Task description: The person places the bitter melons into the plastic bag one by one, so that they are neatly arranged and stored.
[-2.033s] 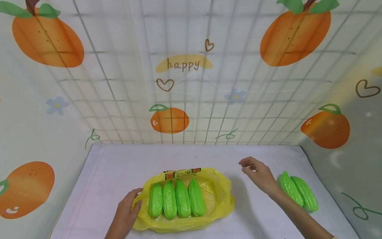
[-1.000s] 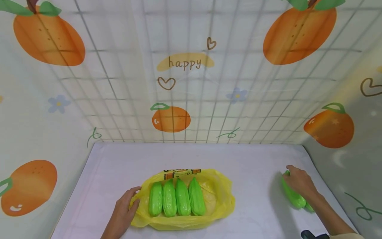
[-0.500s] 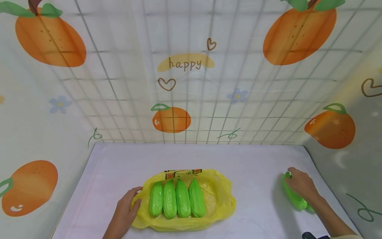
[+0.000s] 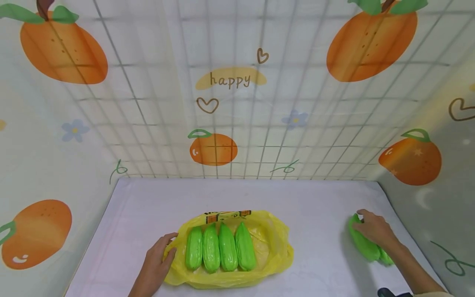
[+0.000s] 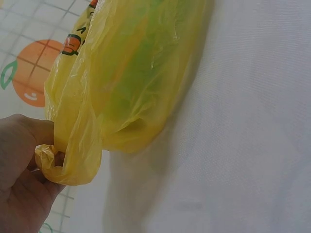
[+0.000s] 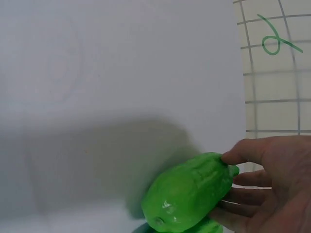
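A yellow plastic bag [image 4: 276,258] lies spread wide at the front middle of the table, with several shiny green bitter melons [image 4: 227,249] side by side in its left and middle part. My left hand [image 4: 157,260] holds the bag's left edge; the left wrist view shows a gathered loop of the bag [image 5: 77,160] between thumb and fingers. At the far right, my right hand [image 4: 376,231] grips another bitter melon [image 6: 187,194] by its pointed end, thumb on one side and fingers on the other. A second bitter melon [image 4: 386,258] lies against it, mostly hidden by the hand and forearm.
The white table [image 4: 319,206] runs back to a patterned cloth wall [image 4: 245,123] printed with oranges, and similar cloth closes both sides. A dark object [image 4: 386,293] shows by the right sleeve at the bottom edge. Bare bag floor [image 4: 261,247] shows right of the bagged melons.
My right hand has gone from above the table, right of the bag, to the far-right melons and grips one, which has lately shifted slightly left. My left hand stays at the bag.
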